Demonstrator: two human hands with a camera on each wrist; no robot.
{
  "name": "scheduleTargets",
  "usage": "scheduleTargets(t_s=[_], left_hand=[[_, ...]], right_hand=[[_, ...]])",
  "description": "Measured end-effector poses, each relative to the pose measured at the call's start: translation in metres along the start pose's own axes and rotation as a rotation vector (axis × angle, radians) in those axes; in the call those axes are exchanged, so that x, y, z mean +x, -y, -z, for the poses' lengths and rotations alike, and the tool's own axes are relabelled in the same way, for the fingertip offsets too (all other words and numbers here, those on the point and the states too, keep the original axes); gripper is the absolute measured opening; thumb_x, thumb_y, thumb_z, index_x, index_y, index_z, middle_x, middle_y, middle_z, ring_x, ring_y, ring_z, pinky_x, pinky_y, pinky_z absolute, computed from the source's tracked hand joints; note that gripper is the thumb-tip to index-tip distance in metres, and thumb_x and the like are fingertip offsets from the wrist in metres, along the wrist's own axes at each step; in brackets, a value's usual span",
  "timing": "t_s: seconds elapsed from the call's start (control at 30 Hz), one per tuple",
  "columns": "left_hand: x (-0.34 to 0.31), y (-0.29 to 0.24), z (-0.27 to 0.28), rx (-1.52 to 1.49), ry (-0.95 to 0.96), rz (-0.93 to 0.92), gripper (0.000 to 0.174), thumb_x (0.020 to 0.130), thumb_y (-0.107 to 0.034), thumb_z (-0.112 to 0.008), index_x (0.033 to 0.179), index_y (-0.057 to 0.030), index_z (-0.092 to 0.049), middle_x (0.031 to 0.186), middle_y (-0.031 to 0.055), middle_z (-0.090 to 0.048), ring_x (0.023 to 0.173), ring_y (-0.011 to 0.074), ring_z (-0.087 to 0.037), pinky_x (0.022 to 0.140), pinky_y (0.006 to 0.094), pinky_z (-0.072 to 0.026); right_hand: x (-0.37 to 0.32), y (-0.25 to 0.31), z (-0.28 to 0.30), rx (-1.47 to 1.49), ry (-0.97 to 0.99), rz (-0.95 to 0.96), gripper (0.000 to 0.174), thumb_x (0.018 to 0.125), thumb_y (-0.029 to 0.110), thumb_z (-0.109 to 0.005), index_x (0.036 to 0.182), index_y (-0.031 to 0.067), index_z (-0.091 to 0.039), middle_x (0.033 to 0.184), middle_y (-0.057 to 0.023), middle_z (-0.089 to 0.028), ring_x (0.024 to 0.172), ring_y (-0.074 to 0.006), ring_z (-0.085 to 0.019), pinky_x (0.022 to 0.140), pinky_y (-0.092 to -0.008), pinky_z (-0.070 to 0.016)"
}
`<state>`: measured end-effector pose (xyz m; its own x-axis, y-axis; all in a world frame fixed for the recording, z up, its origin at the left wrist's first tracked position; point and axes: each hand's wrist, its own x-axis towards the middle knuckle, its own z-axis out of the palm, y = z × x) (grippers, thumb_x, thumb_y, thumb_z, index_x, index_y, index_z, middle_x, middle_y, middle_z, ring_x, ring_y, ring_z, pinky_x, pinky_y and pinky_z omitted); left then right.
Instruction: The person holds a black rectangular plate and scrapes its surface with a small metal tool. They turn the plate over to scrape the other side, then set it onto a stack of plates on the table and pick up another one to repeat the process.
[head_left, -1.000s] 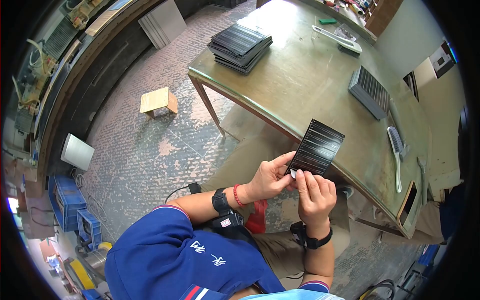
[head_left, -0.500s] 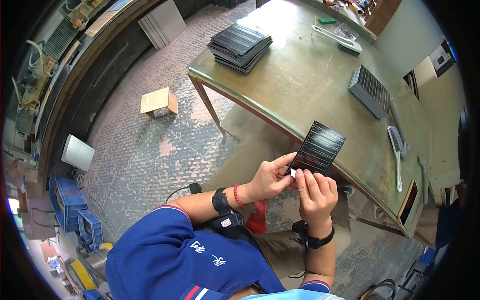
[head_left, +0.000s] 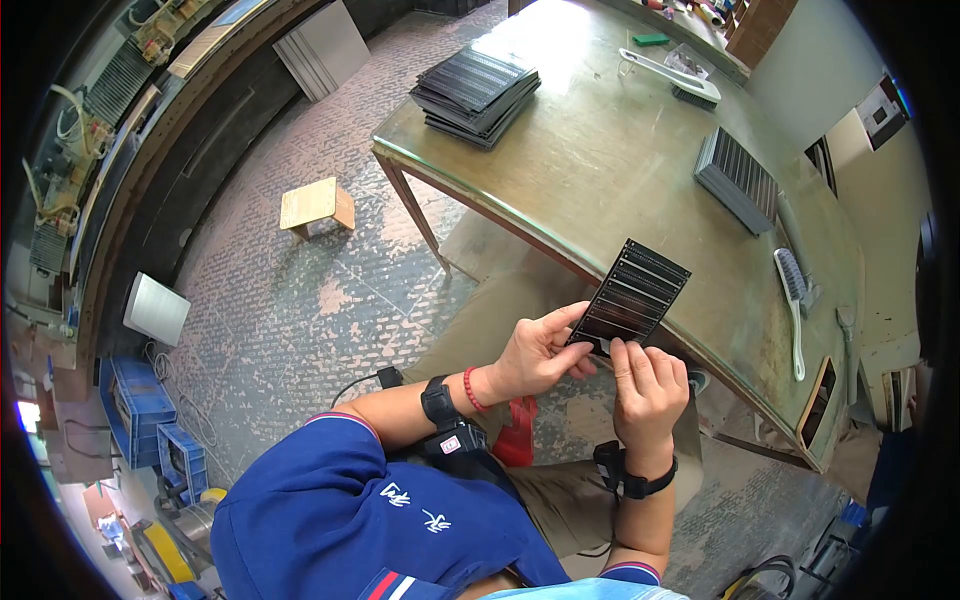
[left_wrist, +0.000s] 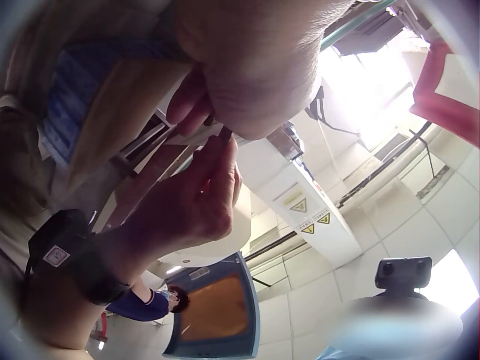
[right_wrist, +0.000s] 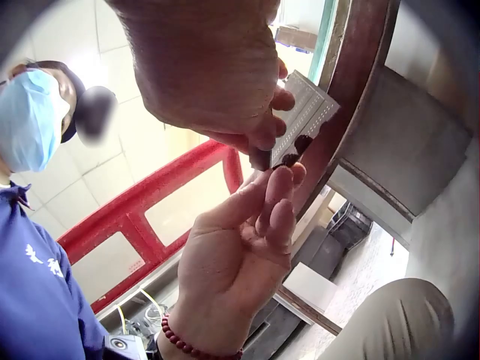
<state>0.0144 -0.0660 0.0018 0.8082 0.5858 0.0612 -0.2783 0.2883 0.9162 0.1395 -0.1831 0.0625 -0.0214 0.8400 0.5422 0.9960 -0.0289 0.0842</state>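
Note:
A thin rectangular black panel (head_left: 637, 290) with pale parallel lines is tilted up just off the table's near edge. My left hand (head_left: 535, 355), with a red bead bracelet at the wrist, pinches its lower left corner. My right hand (head_left: 650, 395) is at the lower edge, fingertips bunched around a small white piece (head_left: 604, 346) against the panel; most of the piece is hidden. In the right wrist view the pale back of the panel (right_wrist: 304, 109) shows beyond the fingers. In the left wrist view, the left hand (left_wrist: 255, 67) and right hand (left_wrist: 187, 206) meet fingertip to fingertip.
On the table (head_left: 590, 150) are a loose stack of black panels (head_left: 475, 95), a neater stack (head_left: 737, 180), a white-handled brush (head_left: 672, 75) and another brush (head_left: 791, 310). A wooden stool (head_left: 318, 205) stands on the floor, blue crates (head_left: 140, 400) to the left.
My right hand has slid right along the panel's lower edge, the white piece shifting with it. The left hand keeps its pinch, and the panel has barely moved.

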Motion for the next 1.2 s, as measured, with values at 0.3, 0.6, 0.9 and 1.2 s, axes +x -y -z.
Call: scheduleTargets(t_s=[0.3,0.6,0.9,1.2], left_hand=[[-0.002,-0.001,0.004,0.036,0.037,0.025,0.052,0.091,0.007,-0.051,0.141,0.0007,-0.035,0.095,0.0149,-0.069,0.08,0.0174,-0.069,0.068,0.0262,-0.0588],[-0.002,0.017,-0.007,0.168,-0.064,-0.221,0.049,0.087,0.008,-0.052,0.135,0.0032,-0.042,0.083,0.0104,-0.071,0.074,0.0081,-0.066,0.063,0.0221,-0.0532],[-0.003,0.035,-0.001,0.242,-0.098,-0.333,0.056,0.083,0.01,-0.053,0.137,0.0016,-0.041,0.072,0.0081,-0.068,0.064,0.0029,-0.057,0.056,0.0209,-0.0465],[-0.002,0.036,-0.005,0.228,-0.128,-0.364,0.057,0.083,0.01,-0.054,0.137,0.0014,-0.041,0.069,0.0059,-0.065,0.063,0.0025,-0.056,0.056,0.0207,-0.0457]], right_hand=[[-0.003,-0.006,0.013,0.139,0.053,-0.134,0.033,0.066,0.003,-0.062,0.099,0.0001,-0.067,0.086,-0.008,-0.064,0.075,-0.0231,-0.06,0.063,-0.0346,-0.0444],[-0.005,0.023,-0.005,0.203,-0.049,-0.112,0.035,0.071,0.004,-0.061,0.105,-0.004,-0.065,0.093,-0.0124,-0.063,0.078,-0.025,-0.062,0.065,-0.0344,-0.0481],[-0.003,0.027,-0.008,0.164,-0.034,-0.114,0.033,0.075,0.006,-0.062,0.106,-0.0046,-0.064,0.093,-0.0121,-0.063,0.078,-0.0236,-0.061,0.066,-0.0332,-0.0478],[-0.003,0.028,-0.01,0.183,-0.023,-0.128,0.035,0.074,0.004,-0.062,0.108,-0.0052,-0.063,0.094,-0.0121,-0.062,0.077,-0.0235,-0.06,0.066,-0.0335,-0.0478]])
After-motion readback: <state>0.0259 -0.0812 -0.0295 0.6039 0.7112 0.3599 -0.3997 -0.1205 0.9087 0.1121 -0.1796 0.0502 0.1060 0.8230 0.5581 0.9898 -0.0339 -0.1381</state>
